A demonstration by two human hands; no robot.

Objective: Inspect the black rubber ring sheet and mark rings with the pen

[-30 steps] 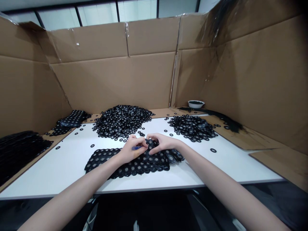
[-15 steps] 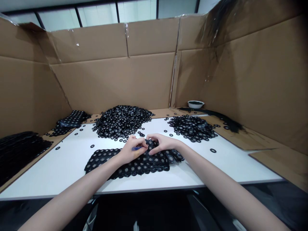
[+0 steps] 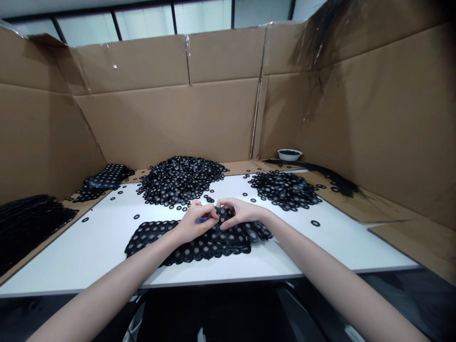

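Observation:
A black sheet of joined rings with pale centres lies in layers near the front of the white board. Over its middle, my left hand is closed, with a small blue tool pinched in its fingers; the tool's tip is too small to make out. Close on its right, my right hand is curved over the sheet, thumb and fingers around a raised part of it. What its fingertips grip is partly hidden.
Behind the hands rises a large heap of black rings, with a smaller heap at right. A white bowl and black strands sit back right. Dark stacks line the left. Cardboard walls surround the board.

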